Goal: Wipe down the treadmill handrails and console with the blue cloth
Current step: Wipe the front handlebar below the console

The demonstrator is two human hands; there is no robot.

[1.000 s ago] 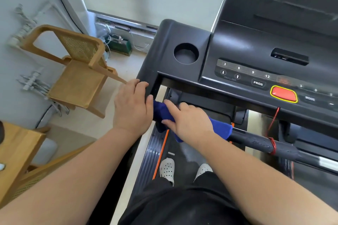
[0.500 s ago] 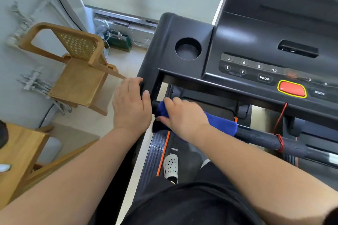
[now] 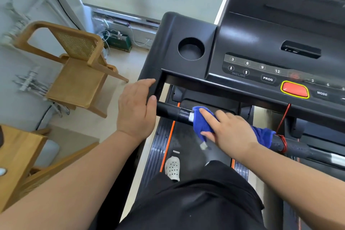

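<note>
Right hand lies palm-down across the front handrail bar, fingers spread and pressing the blue cloth onto it. Grip is a flat press more than a fist: thumb tucks under the cloth's near edge, so the cloth is pinched against the bar. The cloth drapes over the bar, its far end showing past the wrist next to the red cord.

Left hand is curled round the console's left corner post, fingers closed over the top edge, thumb touching the bar's end.

Versus half a second ago: the right hand and cloth have slid rightwards along the bar (bare black tube and a silver ring now exposed between the two hands). Left hand unchanged. One white perforated shoe visible on the belt.
</note>
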